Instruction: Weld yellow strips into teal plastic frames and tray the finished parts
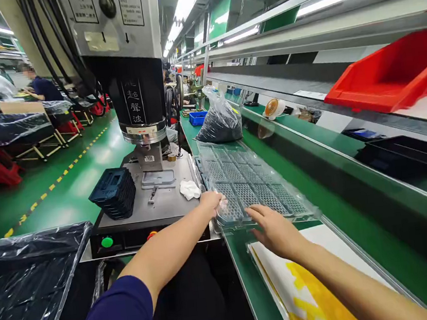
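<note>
A clear plastic tray [247, 195] with rows of textured rectangular pockets lies to the right of the machine. At its near left corner, my left hand [211, 203] is closed on the rim, its fingertips partly hidden. My right hand [275, 227] is at the tray's near edge with fingers stretched out and the thumb apart. On the machine's metal table, a small grey fixture [158, 179] sits beneath the ultrasonic welding head [151, 157]. A stack of dark plastic parts [113, 193] stands left of it, and a crumpled white cloth [190, 189] lies to its right.
Beyond the tray sits a plastic bag of dark pieces [220, 123], near a blue bin [197, 118]. A white and yellow sheet [311, 293] lies under my right forearm. A green button [107, 242] is on the machine's front. A red bin [390, 76] rests on the right shelf.
</note>
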The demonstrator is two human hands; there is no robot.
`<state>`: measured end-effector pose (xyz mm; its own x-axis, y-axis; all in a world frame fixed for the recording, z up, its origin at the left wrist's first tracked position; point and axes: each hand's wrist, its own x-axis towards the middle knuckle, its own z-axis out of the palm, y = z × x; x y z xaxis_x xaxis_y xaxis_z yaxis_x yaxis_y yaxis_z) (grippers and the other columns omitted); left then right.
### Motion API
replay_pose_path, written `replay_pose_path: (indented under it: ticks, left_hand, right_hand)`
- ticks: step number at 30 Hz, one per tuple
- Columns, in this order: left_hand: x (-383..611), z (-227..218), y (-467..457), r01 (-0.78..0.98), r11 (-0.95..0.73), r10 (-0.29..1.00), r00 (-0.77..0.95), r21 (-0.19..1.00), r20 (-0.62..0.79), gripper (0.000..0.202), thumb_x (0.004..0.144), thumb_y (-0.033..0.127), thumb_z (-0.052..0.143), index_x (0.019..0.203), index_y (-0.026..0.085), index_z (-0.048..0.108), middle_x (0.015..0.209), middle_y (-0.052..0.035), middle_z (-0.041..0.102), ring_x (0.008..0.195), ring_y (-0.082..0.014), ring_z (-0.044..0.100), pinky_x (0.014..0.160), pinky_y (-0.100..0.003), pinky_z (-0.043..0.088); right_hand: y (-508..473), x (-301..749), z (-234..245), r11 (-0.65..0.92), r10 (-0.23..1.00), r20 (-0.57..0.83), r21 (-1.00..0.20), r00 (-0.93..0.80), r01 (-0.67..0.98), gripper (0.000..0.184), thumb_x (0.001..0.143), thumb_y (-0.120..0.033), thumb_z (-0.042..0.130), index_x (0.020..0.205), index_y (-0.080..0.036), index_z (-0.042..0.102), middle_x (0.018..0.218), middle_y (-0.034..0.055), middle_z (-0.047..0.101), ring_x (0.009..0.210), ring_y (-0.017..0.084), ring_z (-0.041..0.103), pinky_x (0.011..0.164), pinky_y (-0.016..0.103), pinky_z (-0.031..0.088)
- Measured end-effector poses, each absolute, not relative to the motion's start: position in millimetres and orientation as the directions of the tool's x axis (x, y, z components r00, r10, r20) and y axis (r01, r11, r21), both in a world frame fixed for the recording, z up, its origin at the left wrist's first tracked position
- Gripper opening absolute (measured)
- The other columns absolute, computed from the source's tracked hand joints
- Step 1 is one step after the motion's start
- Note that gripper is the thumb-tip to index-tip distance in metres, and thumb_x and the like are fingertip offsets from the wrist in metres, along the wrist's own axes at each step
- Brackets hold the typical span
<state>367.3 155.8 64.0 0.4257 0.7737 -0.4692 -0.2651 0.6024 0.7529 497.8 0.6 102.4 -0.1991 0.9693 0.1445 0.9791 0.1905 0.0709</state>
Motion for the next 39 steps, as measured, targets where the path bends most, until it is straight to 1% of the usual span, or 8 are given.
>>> replay_pose_path:
  ticks: [3,7,11,15,20,28,34,39]
  left_hand:
    - [367,59,166,-0.143,0.649,0.729,0.395,0.747,-0.558,0.02,0.094,0.032,0.057,0.099,0.012,0.06,0.082,0.0,0.06,0.062,-0.0081,0.055,0.056,-0.022,0.049]
    - [365,62,163,-0.065,0.635,0.739,0.342,0.77,-0.581,0.022,0.093,0.027,0.058,0.107,0.011,0.056,0.082,-0.0016,0.058,0.062,-0.0093,0.056,0.057,-0.023,0.05]
    - [355,68,140,0.011,0.577,0.779,0.294,0.817,-0.554,0.049,0.08,0.024,0.072,0.12,0.01,0.048,0.09,-0.0077,0.06,0.069,-0.0153,0.06,0.06,-0.029,0.052]
    - [325,65,105,0.082,0.491,0.821,0.288,0.867,-0.493,0.063,0.067,0.023,0.082,0.12,0.014,0.05,0.111,-0.0135,0.062,0.09,-0.0204,0.062,0.07,-0.029,0.051]
    - [259,50,78,0.143,0.315,0.907,0.245,0.938,-0.342,0.066,0.068,0.031,0.078,0.125,0.014,0.049,0.134,-0.0192,0.053,0.102,-0.023,0.062,0.077,-0.031,0.05]
    - [132,21,58,0.158,0.394,0.897,0.15,0.905,-0.416,0.069,0.059,0.052,0.079,0.111,0.011,0.058,0.099,-0.0101,0.069,0.084,-0.0185,0.065,0.072,-0.03,0.049]
    - [78,-4,44,0.038,0.498,0.867,-0.024,0.866,-0.497,0.069,0.052,0.048,0.085,0.106,0.014,0.061,0.101,-0.0086,0.07,0.086,-0.0169,0.065,0.074,-0.028,0.05]
    - [75,-22,31,-0.039,0.529,0.848,-0.021,0.848,-0.53,0.064,0.053,0.044,0.086,0.104,0.014,0.061,0.1,-0.0085,0.07,0.083,-0.0163,0.065,0.073,-0.028,0.051]
  right_hand:
    - [15,507,69,0.18,0.968,0.157,0.113,-0.197,0.977,0.047,0.08,-0.01,0.057,0.127,-0.017,0.057,0.128,0.0129,0.06,0.114,0.026,0.058,0.096,0.037,0.049]
    - [30,522,43,0.201,0.936,0.248,0.205,-0.249,0.958,0.038,0.087,-0.011,0.051,0.123,-0.018,0.058,0.118,0.0114,0.066,0.104,0.024,0.062,0.085,0.034,0.049]
    - [38,530,35,0.253,0.887,0.321,0.267,-0.333,0.93,0.032,0.091,-0.015,0.049,0.121,-0.015,0.06,0.11,0.0124,0.067,0.096,0.023,0.062,0.08,0.032,0.045]
    - [37,526,31,0.271,0.902,0.268,0.257,-0.338,0.928,0.03,0.093,-0.017,0.048,0.12,-0.013,0.061,0.109,0.0127,0.067,0.096,0.022,0.059,0.081,0.032,0.041]
    - [36,517,19,0.244,0.947,0.157,0.213,-0.28,0.946,0.031,0.095,-0.017,0.045,0.122,-0.015,0.06,0.111,0.0125,0.066,0.098,0.022,0.056,0.081,0.032,0.037]
    - [33,509,28,0.221,0.973,0.029,0.168,-0.228,0.961,0.03,0.094,-0.014,0.044,0.118,-0.015,0.063,0.109,0.0114,0.067,0.097,0.022,0.056,0.08,0.032,0.034]
    - [31,504,35,0.192,0.981,-0.05,0.166,-0.186,0.967,0.03,0.092,-0.015,0.047,0.117,-0.017,0.063,0.114,0.0103,0.066,0.102,0.023,0.056,0.082,0.032,0.033]
    - [38,500,38,0.153,0.983,-0.137,0.235,-0.123,0.96,0.032,0.094,-0.015,0.045,0.119,-0.021,0.062,0.104,0.0081,0.067,0.096,0.023,0.057,0.076,0.032,0.031]
